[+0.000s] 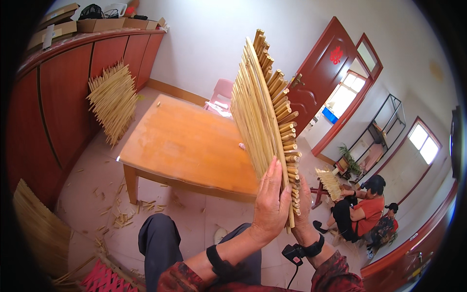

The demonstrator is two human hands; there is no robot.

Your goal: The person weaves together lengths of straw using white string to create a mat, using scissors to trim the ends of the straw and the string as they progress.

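Upright in front of me stands a panel of straw-coloured plant stalks laid side by side, with a longer stalk running across near their cut ends. The uneven cut ends stick out along its right edge. My left hand lies along the panel's left face near its lower end, fingers together and thumb at the long cross stalk. On the other side my right hand grips the same lower part, its fingers partly hidden behind the stalk ends. The panel is held between both hands, over the near right corner of an orange-brown wooden table.
Another stalk panel leans against the red-brown cabinet. A further one is at lower left. Cut stalk bits litter the floor. A pink chair stands behind the table. At right, a seated person holds stalks; another sits beyond.
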